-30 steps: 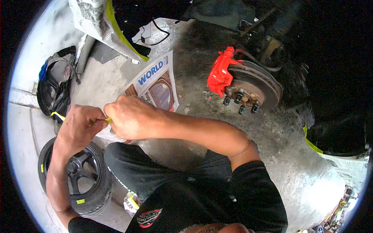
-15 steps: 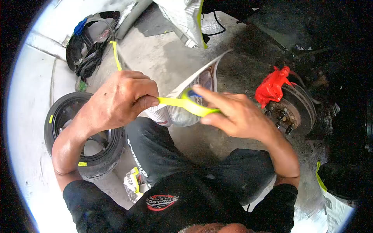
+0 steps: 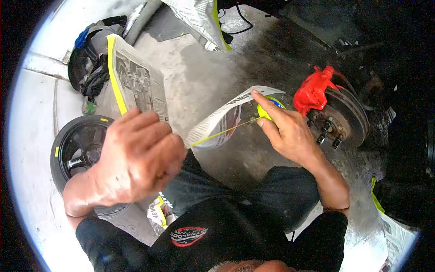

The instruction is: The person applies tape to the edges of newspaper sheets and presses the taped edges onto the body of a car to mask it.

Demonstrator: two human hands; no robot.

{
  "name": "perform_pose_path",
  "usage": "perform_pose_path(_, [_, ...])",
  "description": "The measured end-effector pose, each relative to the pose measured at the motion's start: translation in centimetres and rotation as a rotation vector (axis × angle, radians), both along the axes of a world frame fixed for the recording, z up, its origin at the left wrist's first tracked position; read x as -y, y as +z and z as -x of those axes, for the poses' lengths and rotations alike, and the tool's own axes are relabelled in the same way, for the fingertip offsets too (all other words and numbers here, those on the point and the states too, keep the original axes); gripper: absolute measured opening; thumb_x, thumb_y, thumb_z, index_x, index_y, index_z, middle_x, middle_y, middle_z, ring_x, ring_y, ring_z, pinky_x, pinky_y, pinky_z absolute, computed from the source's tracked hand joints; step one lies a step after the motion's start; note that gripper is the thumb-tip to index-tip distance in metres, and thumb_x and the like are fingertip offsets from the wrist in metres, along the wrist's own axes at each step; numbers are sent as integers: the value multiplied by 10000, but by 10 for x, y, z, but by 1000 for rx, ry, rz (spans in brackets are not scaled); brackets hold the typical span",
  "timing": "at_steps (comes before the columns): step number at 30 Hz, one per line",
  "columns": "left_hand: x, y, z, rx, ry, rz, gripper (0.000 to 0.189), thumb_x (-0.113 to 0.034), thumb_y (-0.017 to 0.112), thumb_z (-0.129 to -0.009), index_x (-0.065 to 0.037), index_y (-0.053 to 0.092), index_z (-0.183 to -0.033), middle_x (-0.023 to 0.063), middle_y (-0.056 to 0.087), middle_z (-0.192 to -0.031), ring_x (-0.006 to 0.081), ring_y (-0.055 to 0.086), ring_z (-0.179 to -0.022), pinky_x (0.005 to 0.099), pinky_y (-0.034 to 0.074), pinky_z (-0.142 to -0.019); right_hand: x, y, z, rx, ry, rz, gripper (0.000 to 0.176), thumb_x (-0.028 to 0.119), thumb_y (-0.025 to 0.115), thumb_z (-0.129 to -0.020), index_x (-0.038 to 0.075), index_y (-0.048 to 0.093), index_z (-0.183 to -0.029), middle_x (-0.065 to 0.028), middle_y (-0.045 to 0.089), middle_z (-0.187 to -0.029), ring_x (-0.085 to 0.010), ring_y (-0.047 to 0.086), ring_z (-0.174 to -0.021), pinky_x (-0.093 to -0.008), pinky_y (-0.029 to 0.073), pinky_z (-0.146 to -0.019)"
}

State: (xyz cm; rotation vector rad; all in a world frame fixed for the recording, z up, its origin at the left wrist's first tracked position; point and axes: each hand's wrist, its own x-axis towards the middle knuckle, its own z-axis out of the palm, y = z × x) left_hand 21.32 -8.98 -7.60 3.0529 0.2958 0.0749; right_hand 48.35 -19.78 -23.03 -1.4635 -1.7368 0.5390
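Note:
My left hand (image 3: 138, 156) is closed on a sheet of newspaper (image 3: 140, 84) edged with yellow tape (image 3: 116, 84), at the left of centre. The sheet stands up beyond the fist and another part of it curls out to the right. My right hand (image 3: 287, 131) holds a roll of yellow tape (image 3: 267, 109) between thumb and fingers. A thin strip of tape runs from the roll to my left hand, along the paper's lower edge. The right index finger reaches over the top of the roll, near the paper's curled end.
A red-painted brake caliper (image 3: 312, 93) sits on a rusty brake disc (image 3: 346, 120) at the right. A wheel (image 3: 61, 161) lies at the left. Behind it is a black liner (image 3: 77, 65) with rags. Taped newspaper (image 3: 199, 18) hangs at the top; more (image 3: 398, 240) is at lower right.
The roll has moved right, away from my left hand, with the tape drawn out between them. My left hand has come lower and nearer, and the taped newspaper now stands up beyond it.

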Motion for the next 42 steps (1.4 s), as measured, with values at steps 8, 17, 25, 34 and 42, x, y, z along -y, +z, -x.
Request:
perform_pose_path(8, [19,-15,-9,82,-195,-15,208,-126,746,-615,-84,589,-745,13,443,-684,193,470,-617,362,306,-532,9,-6,-1,-121,-55,40,491,10,566,-945,60,553,-1433,-247,678,-1142,-403,677,-1004,-424,543,-885])
perform_pose_path(17, [26,-20,-6,150,-242,-23,242,-191,705,-585,-61,622,-772,-13,429,-660,165,467,-593,345,296,-517,11,-8,-2,-70,-31,0,386,-22,550,-930,30,640,-1302,-224,683,-1098,-380,678,-951,-413,541,-836])
perform_pose_path(25, [35,-19,1,157,-311,6,256,-218,693,-600,-58,656,-797,-17,458,-669,152,500,-611,321,330,-534,13,2,1,-34,-101,-97,366,-56,586,-897,27,667,-1244,-170,660,-961,-328,658,-818,-379,536,-742])
perform_pose_path(34, [4,-70,34,286,174,-5,203,-4,759,-736,-9,696,-930,114,652,-834,329,602,-774,417,483,-694,11,19,2,549,-283,-280,286,71,658,-851,55,695,-1134,-118,610,-899,-264,646,-724,-338,553,-630])
perform_pose_path(42, [-29,-124,62,485,403,-5,266,57,724,-863,13,714,-1125,149,639,-884,287,615,-758,362,513,-694,-7,53,34,778,-360,-339,223,231,634,-831,31,678,-920,-163,636,-847,-305,678,-741,-442,541,-592])
